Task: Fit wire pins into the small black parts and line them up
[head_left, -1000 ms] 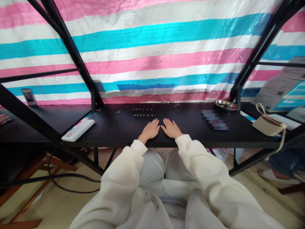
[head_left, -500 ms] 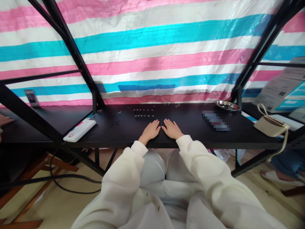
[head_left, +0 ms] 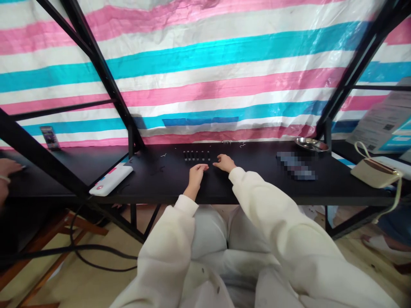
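Observation:
Over the black tabletop point(head_left: 257, 184), my left hand point(head_left: 196, 176) is turned partly on its side, with thumb and fingers drawn together. I see nothing between them. My right hand point(head_left: 225, 163) is bent at the knuckles, its thumb and forefinger a little apart and nothing visible in it. Just beyond my left hand stands a row of several small dark cylinders with pale ends point(head_left: 197, 156). The right hand's fingertips are near the right end of this row, apart from it. Small whitish pieces point(head_left: 226, 142) lie at the back edge, beyond my right hand.
A white power bank point(head_left: 112, 180) lies left, a blurred-out object point(head_left: 296, 167) right. Behind that is a shiny metal dish point(head_left: 311, 144). A beige pouch point(head_left: 374, 172) sits far right. Black frame posts point(head_left: 105, 77) flank the table. Another person's hand point(head_left: 11, 166) is at far left.
Both hands have come up from lying flat on the table. The left has turned and drawn its fingers together; the right has moved forward and bent its fingers. The view has shifted slightly.

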### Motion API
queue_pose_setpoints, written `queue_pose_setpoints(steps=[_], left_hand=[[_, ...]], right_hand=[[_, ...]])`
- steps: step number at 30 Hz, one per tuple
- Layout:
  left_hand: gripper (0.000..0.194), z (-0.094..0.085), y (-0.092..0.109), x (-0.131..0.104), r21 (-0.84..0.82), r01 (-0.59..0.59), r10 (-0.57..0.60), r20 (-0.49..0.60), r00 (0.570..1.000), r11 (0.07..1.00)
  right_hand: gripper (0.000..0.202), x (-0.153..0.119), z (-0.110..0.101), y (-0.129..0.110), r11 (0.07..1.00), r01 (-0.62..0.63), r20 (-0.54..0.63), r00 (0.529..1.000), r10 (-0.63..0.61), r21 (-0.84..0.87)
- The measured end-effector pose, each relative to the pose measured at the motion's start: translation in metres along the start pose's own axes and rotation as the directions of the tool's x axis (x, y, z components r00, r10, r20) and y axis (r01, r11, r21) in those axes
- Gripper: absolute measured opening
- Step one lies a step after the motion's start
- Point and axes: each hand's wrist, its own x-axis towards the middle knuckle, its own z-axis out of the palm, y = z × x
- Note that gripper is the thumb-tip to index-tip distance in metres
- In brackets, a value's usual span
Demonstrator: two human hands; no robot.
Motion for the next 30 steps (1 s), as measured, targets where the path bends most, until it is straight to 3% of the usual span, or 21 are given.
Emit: queue_pose_setpoints(steps=[6,12,17,24,27,30], left_hand=[[0.012,0.002,0.004,-0.005,0.016,0.006,-0.006,0.003,1.000,1.000],[0.014,0.003,0.005,-0.006,0.045,0.006,-0.006,-0.001,1.000,0.999],[0.014,0.003,0.003,-0.006,0.068,-0.007,0.007,0.013,1.000,0.998],[0.018,0.011,0.018,0.006,0.187,0.090,-0.115,0.125,0.986,0.978],[0.033,0.029,0.030,0.010,0.241,-0.056,0.019,0.152,0.988,0.969],[0.037,0.050,0.034,0.010,0.322,-0.272,0.207,0.224,0.952,0.907]], right_hand=[[0.042,0.017,0.029,-0.018,0.998,-0.059,-0.102,0.993,0.060,0.012],[0.025,0.023,0.035,-0.026,0.994,-0.106,-0.176,0.978,0.111,0.038],[0.015,0.025,0.024,-0.019,0.985,-0.057,-0.175,0.981,0.086,0.165],[0.014,-0.003,-0.011,0.004,0.976,0.173,-0.335,0.935,-0.119,0.135],[0.012,-0.023,-0.017,0.015,0.971,0.238,-0.352,0.911,-0.216,0.019],[0.010,-0.037,-0.017,0.023,0.958,0.258,-0.339,0.896,-0.286,-0.126]])
